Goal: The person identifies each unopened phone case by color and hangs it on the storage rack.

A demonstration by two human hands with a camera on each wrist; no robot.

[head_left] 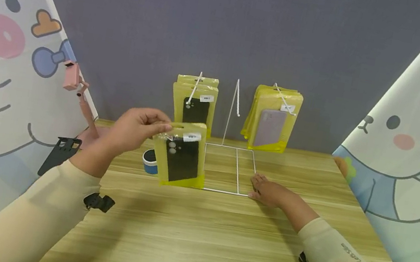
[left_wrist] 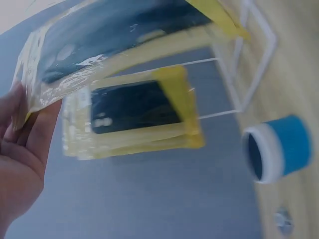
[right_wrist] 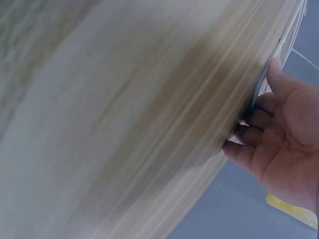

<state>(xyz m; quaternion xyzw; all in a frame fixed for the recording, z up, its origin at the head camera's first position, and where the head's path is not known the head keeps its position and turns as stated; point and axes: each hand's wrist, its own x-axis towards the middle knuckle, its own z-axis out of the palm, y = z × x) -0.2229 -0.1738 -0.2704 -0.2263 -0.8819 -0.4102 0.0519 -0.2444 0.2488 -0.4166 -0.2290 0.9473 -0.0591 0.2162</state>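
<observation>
My left hand (head_left: 136, 130) pinches the top edge of a yellow-bordered phone case package (head_left: 182, 159); a dark case shows through its clear front. The package hangs upright before the left hook of a white wire display rack (head_left: 237, 172). That hook bears similar dark phone case packages (head_left: 196, 109), also seen behind the held package in the left wrist view. My right hand (head_left: 270, 193) holds the front right corner of the rack's base, its thumb by the front bar; the right wrist view shows its fingertips (right_wrist: 241, 149) low against the tabletop.
Packages with a lilac phone case (head_left: 270, 127) hang on the right hook; the middle hook (head_left: 237, 98) is bare. A blue and white round tub (head_left: 151, 162) stands left of the rack. Farther left are a pink stand (head_left: 86, 106) and a black holder (head_left: 60, 154). Behind rises a grey wall.
</observation>
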